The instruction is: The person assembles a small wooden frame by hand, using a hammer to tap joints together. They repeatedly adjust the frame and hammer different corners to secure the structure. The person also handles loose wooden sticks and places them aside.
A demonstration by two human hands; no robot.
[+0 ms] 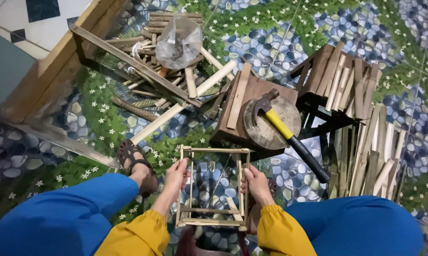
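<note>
A small open frame of thin wooden slats [214, 150] is held upright between my knees. My left hand [176, 173] grips its left upright slat. My right hand [255, 182] grips the right upright. Just beyond the frame stands a low wooden block [266, 91] with a round wooden disc [266, 135] on top. A claw hammer with a yellow and black handle [289, 135] lies across the disc. A single slat [238, 95] rests on the block's left side.
A heap of wooden sticks with a clear plastic bag [178, 42] lies at the upper left. A long plank [133, 64] crosses it. More slats are stacked at the right [370, 151] beside a small wooden crate [334, 78]. My sandalled foot [135, 163] rests left of the frame.
</note>
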